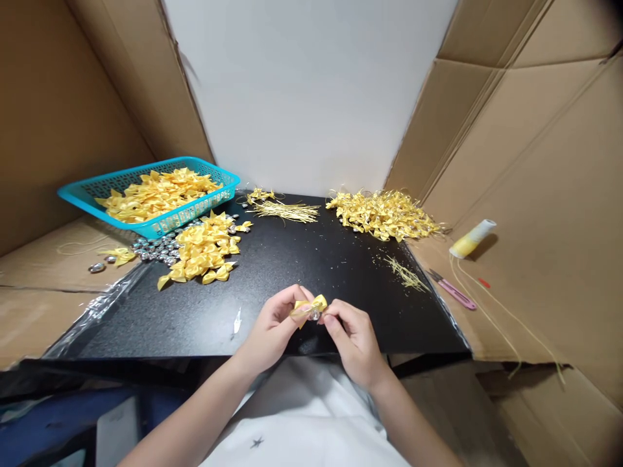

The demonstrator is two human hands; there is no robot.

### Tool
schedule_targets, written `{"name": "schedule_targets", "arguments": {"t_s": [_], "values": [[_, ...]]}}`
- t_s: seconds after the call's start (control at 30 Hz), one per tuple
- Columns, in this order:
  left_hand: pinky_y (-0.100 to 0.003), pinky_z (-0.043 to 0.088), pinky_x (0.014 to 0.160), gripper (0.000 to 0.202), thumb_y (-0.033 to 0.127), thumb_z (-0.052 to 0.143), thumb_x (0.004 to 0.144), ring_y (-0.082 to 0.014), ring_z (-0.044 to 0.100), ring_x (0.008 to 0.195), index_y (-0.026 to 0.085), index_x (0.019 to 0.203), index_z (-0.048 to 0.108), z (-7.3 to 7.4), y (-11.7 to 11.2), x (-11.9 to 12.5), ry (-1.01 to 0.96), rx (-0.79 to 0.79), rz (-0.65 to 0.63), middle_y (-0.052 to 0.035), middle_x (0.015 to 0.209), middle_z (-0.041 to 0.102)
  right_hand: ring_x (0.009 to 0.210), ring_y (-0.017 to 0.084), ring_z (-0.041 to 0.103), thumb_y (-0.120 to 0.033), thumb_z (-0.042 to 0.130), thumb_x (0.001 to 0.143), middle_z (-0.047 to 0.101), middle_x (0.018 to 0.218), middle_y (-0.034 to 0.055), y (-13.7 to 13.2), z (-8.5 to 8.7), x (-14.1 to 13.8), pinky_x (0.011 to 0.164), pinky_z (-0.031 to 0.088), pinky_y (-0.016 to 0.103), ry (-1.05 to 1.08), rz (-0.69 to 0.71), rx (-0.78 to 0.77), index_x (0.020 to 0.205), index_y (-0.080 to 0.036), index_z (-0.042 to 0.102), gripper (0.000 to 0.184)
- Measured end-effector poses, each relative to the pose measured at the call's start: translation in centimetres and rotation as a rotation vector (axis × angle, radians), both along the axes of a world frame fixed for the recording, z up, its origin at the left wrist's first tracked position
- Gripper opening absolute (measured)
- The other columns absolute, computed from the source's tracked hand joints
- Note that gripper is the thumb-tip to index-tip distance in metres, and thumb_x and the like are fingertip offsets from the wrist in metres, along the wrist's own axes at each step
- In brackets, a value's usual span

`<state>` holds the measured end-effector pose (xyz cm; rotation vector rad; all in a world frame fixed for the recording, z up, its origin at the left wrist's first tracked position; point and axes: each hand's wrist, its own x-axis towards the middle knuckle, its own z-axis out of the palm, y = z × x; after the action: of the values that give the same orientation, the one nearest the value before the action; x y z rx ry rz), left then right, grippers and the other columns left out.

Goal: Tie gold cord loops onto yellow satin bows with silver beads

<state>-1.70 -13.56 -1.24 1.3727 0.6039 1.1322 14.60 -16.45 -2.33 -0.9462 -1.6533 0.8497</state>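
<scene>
Over the front part of the black table, my left hand (275, 324) pinches a yellow ribbon bow (318, 302) between thumb and fingers. A small shiny silver bell-like piece (315, 314) sits against the bow's front, and a thin gold strand lies across it. Close on the right side, my right hand (357, 334) is closed in a pinch, thumb against forefinger, at the edge of the bow. Whatever those fingertips grip is too small to make out.
A turquoise basket (189, 211) of yellow bows stands back left, with loose bows (204, 250) and silver pieces (158, 249) before it. Gold strands (287, 211) lie mid-back, finished-looking bows (382, 214) at back right. Nearby are cut strands (406, 275), a pink cutter (455, 292) and a thread spool (472, 239).
</scene>
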Motion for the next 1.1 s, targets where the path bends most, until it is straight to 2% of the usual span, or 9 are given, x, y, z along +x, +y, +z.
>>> {"name": "schedule_targets", "arguments": {"t_s": [0.2, 0.5, 1.1], "values": [[-0.023, 0.035, 0.061, 0.030, 0.038, 0.060, 0.088, -0.0121, 0.047, 0.066, 0.016, 0.069, 0.053, 0.52, -0.21, 0.16, 0.023, 0.050, 0.016, -0.0018, 0.073, 0.057, 0.065, 0.013, 0.049, -0.022, 0.047, 0.094, 0.055, 0.071, 0.0004, -0.05, 0.06, -0.18, 0.061, 0.036, 0.025, -0.013, -0.054, 0.036, 0.079, -0.019, 0.061, 0.020], [-0.027, 0.039, 0.069, 0.030, 0.039, 0.060, 0.088, -0.0153, 0.052, 0.074, 0.016, 0.071, 0.052, -0.13, 0.01, -0.03, 0.009, -0.020, -0.016, -0.0030, 0.077, 0.058, 0.064, 0.013, 0.048, -0.025, 0.046, 0.095, 0.054, 0.070, 0.0005, -0.11, 0.09, -0.24, 0.060, 0.036, 0.026, -0.027, -0.078, 0.030, 0.078, -0.018, 0.061, 0.023], [-0.027, 0.039, 0.070, 0.032, 0.041, 0.063, 0.085, -0.0149, 0.051, 0.074, 0.016, 0.069, 0.052, -0.16, 0.09, 0.03, -0.019, -0.114, -0.034, -0.0023, 0.076, 0.057, 0.062, 0.013, 0.047, -0.027, 0.047, 0.095, 0.055, 0.069, 0.0006, -0.25, -0.03, -0.20, 0.058, 0.035, 0.026, 0.004, -0.088, 0.017, 0.077, -0.018, 0.061, 0.024]]}}
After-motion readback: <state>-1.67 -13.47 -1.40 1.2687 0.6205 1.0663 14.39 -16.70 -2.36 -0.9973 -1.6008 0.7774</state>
